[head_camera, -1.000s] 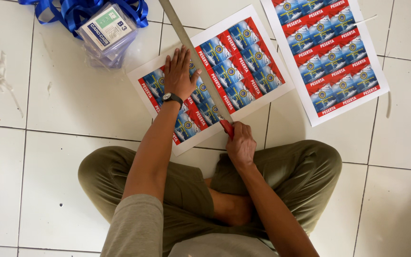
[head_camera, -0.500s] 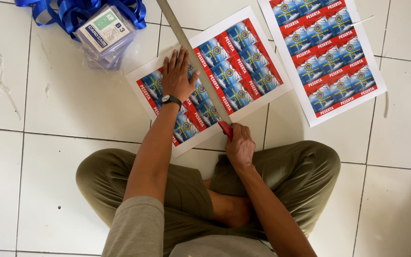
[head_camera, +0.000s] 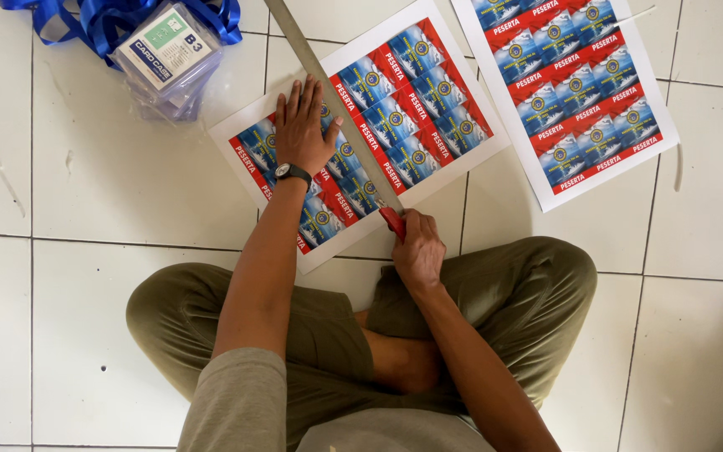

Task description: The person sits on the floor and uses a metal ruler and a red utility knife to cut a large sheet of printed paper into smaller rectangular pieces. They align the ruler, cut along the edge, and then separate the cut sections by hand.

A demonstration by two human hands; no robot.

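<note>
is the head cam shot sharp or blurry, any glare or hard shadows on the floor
Head view: sharp across the frame, with the printed sheet and the metal ruler crisp. Light is soft and even, leaving only faint shadows beside the left hand and under the legs. The white floor tiles are bright without blown glare; the clear plastic card cases carry mild sheen. The right hand gripping the red cutter shows no motion blur.

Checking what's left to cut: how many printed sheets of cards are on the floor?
2. One printed sheet lies under the metal ruler, pinned by the left hand; the right hand holds a red cutter at its near edge. The second sheet lies to its right, partly cropped.
</note>
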